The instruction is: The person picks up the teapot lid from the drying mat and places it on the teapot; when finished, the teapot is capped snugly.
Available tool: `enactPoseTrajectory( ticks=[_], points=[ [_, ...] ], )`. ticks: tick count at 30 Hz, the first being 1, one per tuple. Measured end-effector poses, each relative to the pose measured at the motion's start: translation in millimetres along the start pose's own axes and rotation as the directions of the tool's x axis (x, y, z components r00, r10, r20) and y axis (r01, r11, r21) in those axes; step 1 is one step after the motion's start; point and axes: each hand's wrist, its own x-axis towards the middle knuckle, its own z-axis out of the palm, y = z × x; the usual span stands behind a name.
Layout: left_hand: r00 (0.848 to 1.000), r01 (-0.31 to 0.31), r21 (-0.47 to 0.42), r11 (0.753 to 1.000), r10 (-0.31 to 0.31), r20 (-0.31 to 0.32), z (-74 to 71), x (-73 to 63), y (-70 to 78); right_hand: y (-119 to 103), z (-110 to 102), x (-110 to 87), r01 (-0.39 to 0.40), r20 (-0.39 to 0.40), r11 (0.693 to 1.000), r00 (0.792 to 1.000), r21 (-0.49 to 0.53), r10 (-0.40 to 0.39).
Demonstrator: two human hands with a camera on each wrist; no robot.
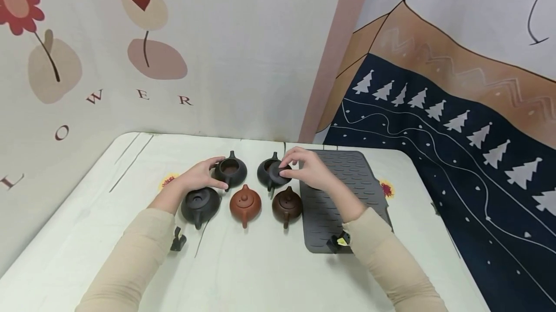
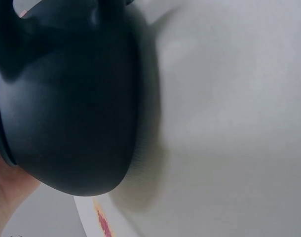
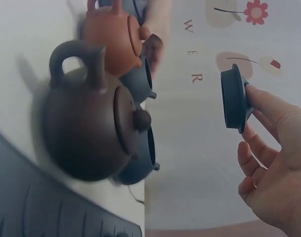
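**Dark lid [image 3: 233,98] held aloft**

Over the open right-rear teapot [image 1: 263,173], I see the right hand [image 1: 309,171] pinching it by the knob. The left hand [image 1: 200,175] sits against the open left-rear teapot [image 1: 237,178], thumb and fingers spread wide. Three lidded teapots [image 1: 245,205] stand nearer on the counter [image 1: 243,278].

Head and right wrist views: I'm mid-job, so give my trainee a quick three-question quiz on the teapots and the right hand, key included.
1. True or false: the orange-red teapot has its lid on.
2. What does the right hand hold? (a) a spout (b) a dark lid (c) a handle
3. In the head view, which front-row teapot stands nearest the grey mat?

Key: 1. True. 2. (b). 3. The dark brown teapot.
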Motion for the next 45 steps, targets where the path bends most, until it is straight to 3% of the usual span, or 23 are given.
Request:
enactPoseTrajectory(
  ticks=[12,20,45],
  points=[
    [1.0,-0.006,0.011,1.0,0.006,0.0,0.0,0.9,0.4,-2,27,33.0,-0.002,-0.003,1.0,1.0,0.0,0.002],
    [1.0,-0.01,0.018,1.0,0.01,-0.001,1.4,2.4,2.7,3,45,51.6,-0.08,0.0,0.996,0.997,-0.038,0.081],
    [1.0,0.006,0.06,0.998,-0.007,0.016,-0.5,-1.4,4.1,11,102,95.1,-0.171,-0.025,0.979,0.985,-0.113,0.169]
  ],
)
